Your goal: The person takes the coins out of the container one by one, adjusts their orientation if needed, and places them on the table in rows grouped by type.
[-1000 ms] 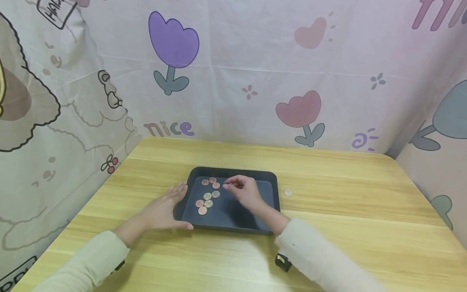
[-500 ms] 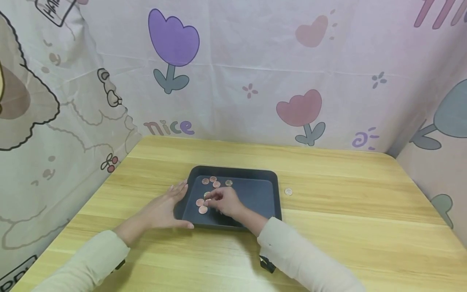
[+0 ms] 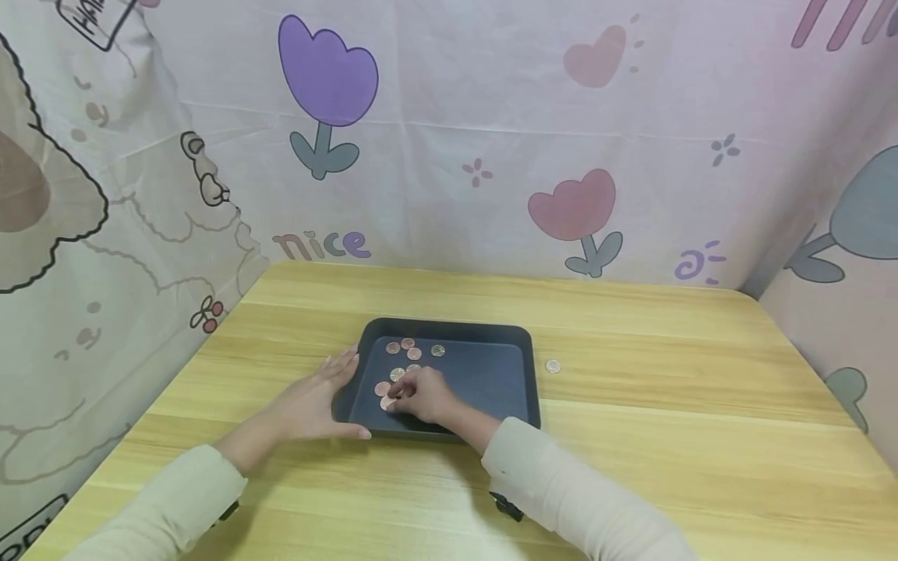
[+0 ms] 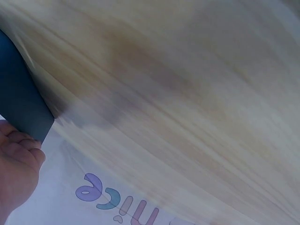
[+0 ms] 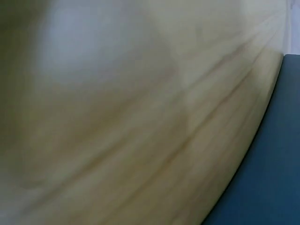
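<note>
A dark rectangular baking tray lies on the wooden table, with several copper and brass coloured coins flat in its left half. My left hand rests against the tray's left side, fingers along the wall and thumb spread by the front left corner. In the left wrist view, the left hand's fingers touch the tray wall. Inside the tray, my right hand has bent fingers, their tips at the frontmost coin. Whether they pinch it is unclear. The hand partly covers nearby coins.
One silvery coin lies on the table just right of the tray. A printed cloth hangs behind the table and on both sides. The right wrist view shows mostly blurred table and the dark tray wall.
My right hand has moved left and toward me across the tray, from a coin near the back to the frontmost coin. That back coin now lies uncovered. My left hand stays put.
</note>
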Demonstrator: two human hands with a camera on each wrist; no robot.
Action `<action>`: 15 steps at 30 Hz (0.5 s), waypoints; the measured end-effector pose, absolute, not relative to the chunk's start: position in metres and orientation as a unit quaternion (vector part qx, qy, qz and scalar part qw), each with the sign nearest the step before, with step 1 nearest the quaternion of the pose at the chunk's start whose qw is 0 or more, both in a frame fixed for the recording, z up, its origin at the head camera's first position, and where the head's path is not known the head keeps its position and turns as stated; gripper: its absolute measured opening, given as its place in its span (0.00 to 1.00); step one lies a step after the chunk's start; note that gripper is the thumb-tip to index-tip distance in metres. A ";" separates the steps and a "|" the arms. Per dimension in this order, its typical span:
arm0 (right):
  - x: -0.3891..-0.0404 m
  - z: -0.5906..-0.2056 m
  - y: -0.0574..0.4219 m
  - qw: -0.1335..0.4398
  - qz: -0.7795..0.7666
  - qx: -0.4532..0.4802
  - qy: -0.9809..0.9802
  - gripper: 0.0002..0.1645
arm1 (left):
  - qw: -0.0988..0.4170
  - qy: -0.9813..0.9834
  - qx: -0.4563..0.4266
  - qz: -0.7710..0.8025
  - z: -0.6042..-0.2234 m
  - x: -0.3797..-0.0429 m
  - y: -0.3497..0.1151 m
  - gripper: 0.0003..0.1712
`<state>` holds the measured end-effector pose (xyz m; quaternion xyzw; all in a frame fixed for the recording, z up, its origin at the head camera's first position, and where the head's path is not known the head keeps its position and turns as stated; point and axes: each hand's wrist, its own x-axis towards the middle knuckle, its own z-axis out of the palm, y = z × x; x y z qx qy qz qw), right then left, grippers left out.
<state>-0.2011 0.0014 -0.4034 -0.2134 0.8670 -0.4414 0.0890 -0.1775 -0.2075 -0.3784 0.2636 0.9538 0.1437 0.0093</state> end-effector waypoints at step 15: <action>-0.199 -0.404 -0.009 0.054 -0.385 -0.213 0.896 0.07 | 0.010 0.953 0.265 0.145 -0.381 -0.180 -0.209 0.69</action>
